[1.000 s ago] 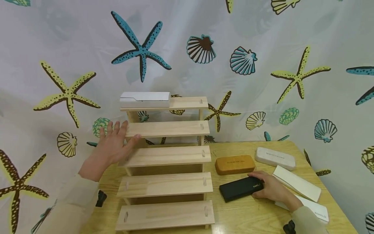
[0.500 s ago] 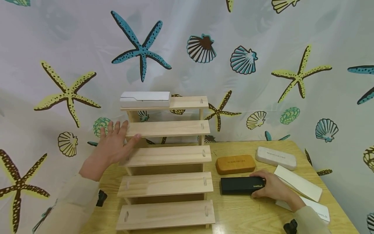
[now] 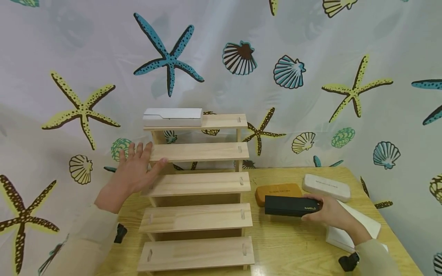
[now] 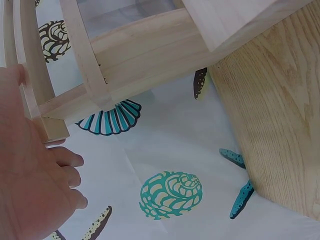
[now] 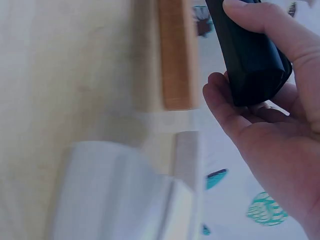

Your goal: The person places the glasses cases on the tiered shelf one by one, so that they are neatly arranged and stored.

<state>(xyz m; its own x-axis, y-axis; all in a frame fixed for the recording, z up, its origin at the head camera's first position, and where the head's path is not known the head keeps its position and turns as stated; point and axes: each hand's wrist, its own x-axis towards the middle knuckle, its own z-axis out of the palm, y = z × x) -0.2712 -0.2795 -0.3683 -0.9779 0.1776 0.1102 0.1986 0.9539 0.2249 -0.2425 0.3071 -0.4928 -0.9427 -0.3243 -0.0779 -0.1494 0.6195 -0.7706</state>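
Note:
In the head view a stepped wooden rack [image 3: 199, 217] stands on the table. My left hand [image 3: 132, 172] rests against the left end of its second shelf from the top [image 3: 200, 151], fingers spread and thumb by the front edge. The left wrist view shows this hand [image 4: 35, 175] beside the shelf end. My right hand [image 3: 331, 212] grips the right end of a black glasses case [image 3: 290, 206], held above the table right of the rack. In the right wrist view, the thumb lies on one side of the case [image 5: 252, 60] and the fingers on the other.
A white glasses case [image 3: 172, 117] sits on the left of the top shelf. Behind the black case lies an orange-brown case [image 3: 272, 190]. A light grey case [image 3: 326, 187] and white cases [image 3: 366, 220], partly hidden by the right arm, lie further right. A patterned curtain [image 3: 214, 84] hangs behind.
The black glasses case first turned level on the table, then rose off it in my right hand, now partly covering the orange-brown case. My left hand has stayed in place.

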